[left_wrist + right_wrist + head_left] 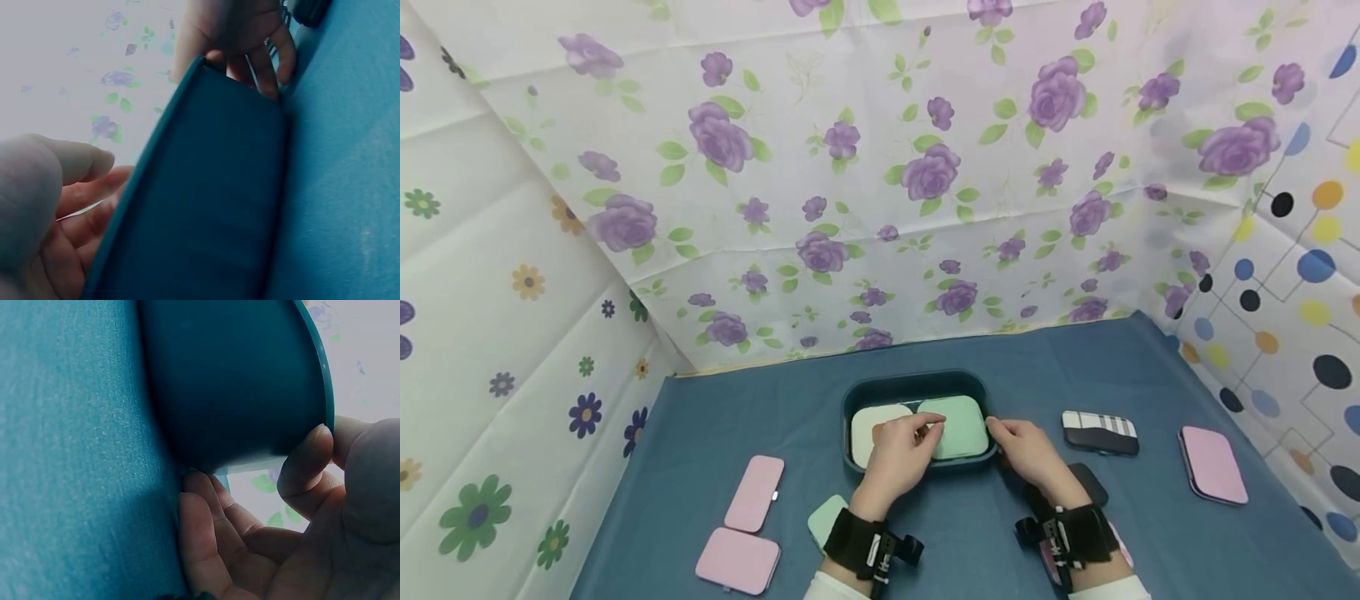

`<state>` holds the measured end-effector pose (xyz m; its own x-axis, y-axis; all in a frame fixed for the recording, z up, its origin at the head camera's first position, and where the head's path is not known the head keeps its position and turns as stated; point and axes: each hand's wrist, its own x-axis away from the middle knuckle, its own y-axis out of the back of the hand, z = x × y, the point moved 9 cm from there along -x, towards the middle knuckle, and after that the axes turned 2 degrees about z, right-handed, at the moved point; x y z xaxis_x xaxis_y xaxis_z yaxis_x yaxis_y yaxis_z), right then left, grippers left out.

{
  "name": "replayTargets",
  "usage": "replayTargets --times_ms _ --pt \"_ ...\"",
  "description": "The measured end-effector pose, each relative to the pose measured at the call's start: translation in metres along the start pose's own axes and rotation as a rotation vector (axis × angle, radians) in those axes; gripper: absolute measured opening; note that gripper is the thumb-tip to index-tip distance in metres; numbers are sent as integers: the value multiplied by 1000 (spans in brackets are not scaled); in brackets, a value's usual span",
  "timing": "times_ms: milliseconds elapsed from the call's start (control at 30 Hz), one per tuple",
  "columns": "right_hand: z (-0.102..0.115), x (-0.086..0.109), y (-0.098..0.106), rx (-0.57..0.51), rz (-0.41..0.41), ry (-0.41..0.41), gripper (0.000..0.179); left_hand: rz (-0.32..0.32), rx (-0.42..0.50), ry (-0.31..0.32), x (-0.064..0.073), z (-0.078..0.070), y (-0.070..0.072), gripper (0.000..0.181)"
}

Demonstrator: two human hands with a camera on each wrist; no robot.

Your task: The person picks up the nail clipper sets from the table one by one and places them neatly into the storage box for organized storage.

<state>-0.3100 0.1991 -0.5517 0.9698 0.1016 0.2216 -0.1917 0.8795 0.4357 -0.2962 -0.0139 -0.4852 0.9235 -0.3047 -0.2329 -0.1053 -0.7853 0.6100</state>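
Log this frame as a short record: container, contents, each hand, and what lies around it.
Container: dark teal tray on blue cloth
Contents: cream case at left, mint case at right
Left hand: over the tray, fingers loosely bent; contact with either case unclear
Right hand: holds the tray's right end, thumb at the rim
Left side: two pink cases
By left wrist: second mint case, partly covered
Right side: black-and-white case, another pink case
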Motion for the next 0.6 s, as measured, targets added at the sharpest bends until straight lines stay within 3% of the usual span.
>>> replayTargets --times_ms 133,267,367,600 --pt "2 0 -2 -22 4 6 53 47 40 -3 3 -1 9 30" --pt "3 -1 -4 -28 7 15 54 73 142 14 9 0 34 34" --pt "1 -2 -4 -22 7 10 53 30 149 14 16 2 63 33" --pt "-4 -2 1 -13 5 -3 56 -107 -6 86 43 25 132 32"
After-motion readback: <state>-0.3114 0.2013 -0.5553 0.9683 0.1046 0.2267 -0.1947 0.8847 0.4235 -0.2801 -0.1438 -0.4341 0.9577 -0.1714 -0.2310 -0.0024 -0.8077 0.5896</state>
